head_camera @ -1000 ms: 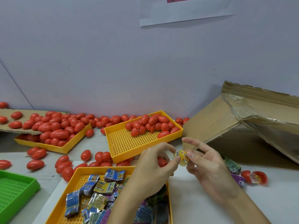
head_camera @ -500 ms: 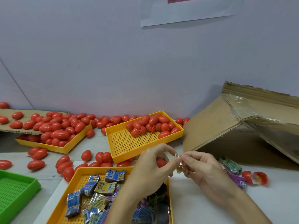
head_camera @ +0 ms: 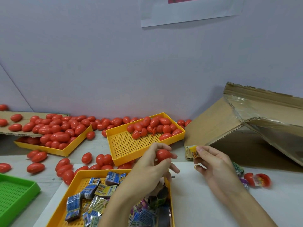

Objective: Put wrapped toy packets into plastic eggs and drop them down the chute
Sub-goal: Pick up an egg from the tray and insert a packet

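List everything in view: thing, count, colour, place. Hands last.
Plastic eggs: too many to count, red, heaped in two far trays and loose on the table.
Far trays: two, yellow, perforated, far centre and far left.
Near tray: one, yellow, holding wrapped packets, mostly blue and yellow.
Green tray: one, near left.
Cardboard chute: one, brown, right.
Open egg: one, red, near right, apart from the hands.
Paper sheet: one, white, on the wall.
Left hand: holds a red egg.
Right hand: pinches a yellow packet.
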`<state>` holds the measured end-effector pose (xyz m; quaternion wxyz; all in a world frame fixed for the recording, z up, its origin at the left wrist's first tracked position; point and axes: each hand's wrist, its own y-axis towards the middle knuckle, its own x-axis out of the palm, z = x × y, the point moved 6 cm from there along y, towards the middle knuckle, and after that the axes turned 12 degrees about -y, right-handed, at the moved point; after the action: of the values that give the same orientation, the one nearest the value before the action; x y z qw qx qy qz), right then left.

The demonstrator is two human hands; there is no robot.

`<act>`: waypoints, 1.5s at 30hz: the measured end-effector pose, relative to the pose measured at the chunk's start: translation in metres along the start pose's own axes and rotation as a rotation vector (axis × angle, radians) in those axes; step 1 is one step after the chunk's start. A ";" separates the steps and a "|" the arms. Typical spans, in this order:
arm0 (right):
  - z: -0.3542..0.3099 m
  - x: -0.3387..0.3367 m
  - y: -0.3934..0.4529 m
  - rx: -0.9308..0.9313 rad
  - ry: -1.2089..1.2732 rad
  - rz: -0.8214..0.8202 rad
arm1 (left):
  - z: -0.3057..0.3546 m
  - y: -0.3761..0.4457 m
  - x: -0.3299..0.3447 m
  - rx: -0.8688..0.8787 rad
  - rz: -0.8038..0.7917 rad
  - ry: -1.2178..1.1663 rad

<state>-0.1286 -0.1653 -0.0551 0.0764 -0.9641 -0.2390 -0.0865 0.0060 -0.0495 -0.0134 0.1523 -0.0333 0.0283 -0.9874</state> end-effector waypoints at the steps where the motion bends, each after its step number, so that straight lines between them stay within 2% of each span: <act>1: 0.000 -0.001 0.000 0.001 0.000 0.008 | 0.001 0.001 -0.001 0.010 0.029 -0.040; 3: 0.000 -0.001 0.001 -0.004 0.004 0.012 | 0.003 0.003 -0.002 0.026 0.087 -0.071; 8: -0.002 0.001 -0.001 -0.015 -0.004 0.003 | 0.001 0.005 -0.004 0.040 0.179 0.034; 13: 0.001 -0.004 0.001 -0.030 -0.093 0.072 | -0.002 0.006 0.000 -0.036 0.235 -0.151; 17: 0.003 -0.006 0.002 -0.043 -0.135 0.098 | -0.003 0.007 0.006 0.002 0.262 -0.254; 31: 0.000 -0.001 -0.001 -0.066 -0.162 0.082 | -0.003 0.008 0.008 0.065 0.204 -0.116; 36: -0.001 0.000 -0.002 -0.091 -0.170 0.064 | -0.001 0.009 0.009 0.121 0.227 -0.194; 45: -0.001 0.001 -0.001 -0.127 -0.168 0.055 | -0.006 0.010 0.006 0.092 0.283 -0.068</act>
<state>-0.1287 -0.1638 -0.0539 -0.0028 -0.9771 -0.2120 -0.0181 0.0027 -0.0604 -0.0201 0.2923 -0.0551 -0.0180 -0.9546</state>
